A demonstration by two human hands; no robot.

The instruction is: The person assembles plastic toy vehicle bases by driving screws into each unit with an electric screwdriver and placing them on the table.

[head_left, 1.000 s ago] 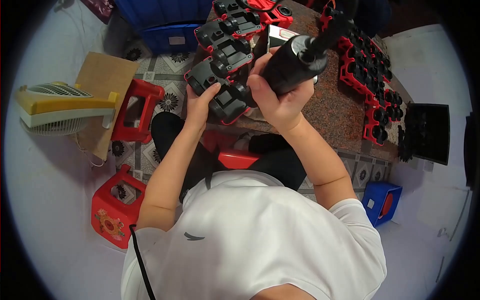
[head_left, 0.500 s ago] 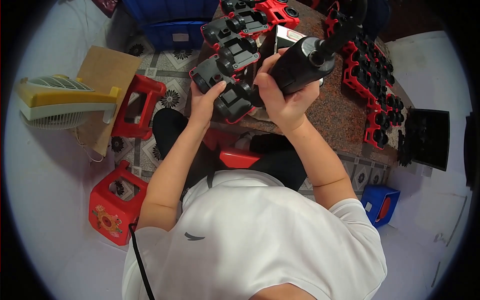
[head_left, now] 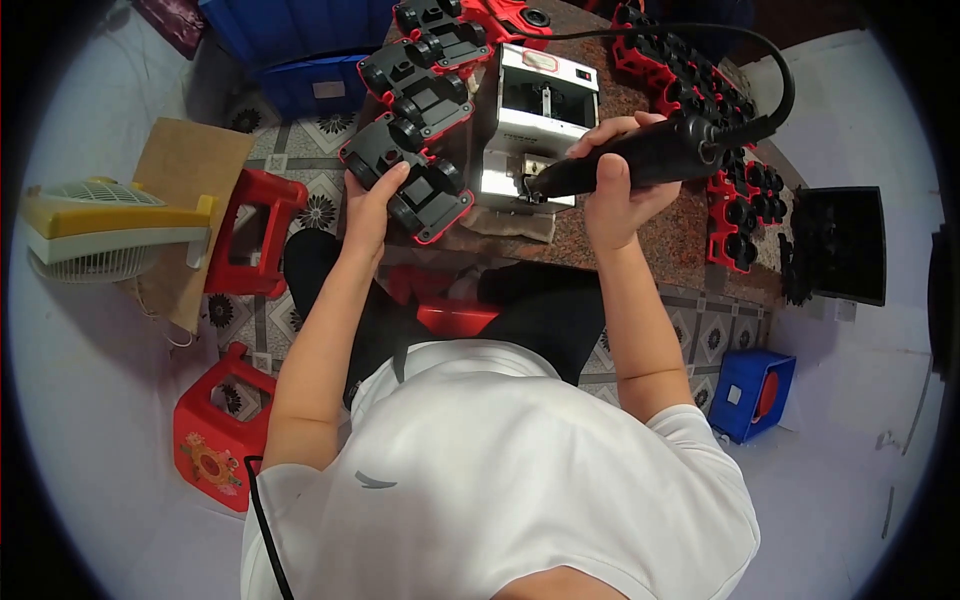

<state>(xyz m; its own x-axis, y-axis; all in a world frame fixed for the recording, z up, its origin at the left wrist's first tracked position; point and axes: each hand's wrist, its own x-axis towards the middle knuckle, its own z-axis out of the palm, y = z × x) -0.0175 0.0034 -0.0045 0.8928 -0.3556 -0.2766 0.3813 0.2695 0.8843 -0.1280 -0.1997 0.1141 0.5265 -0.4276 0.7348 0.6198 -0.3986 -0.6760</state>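
Observation:
My left hand grips the edge of the nearest black-and-red toy car, thumb on its black underside and fingers beneath. That car is wheels-up at the near end of a row, close against another upturned toy car. In my right hand is a black corded electric screwdriver, fingers wrapped round its barrel. It lies slanted, its tip pointing left at the front of a white screw feeder. Whether the tip touches a screw there is too small to tell.
Many black-and-red toy cars line the right side of the brown stone-topped table. A folded cloth lies before the feeder. Left are a blue crate, red stools and a yellow fan. A dark screen is at right.
My right hand has moved the screwdriver away from the nearest toy car, rightward to the screw feeder, now uncovered. My left hand has stayed on the car. The whole view has shifted slightly.

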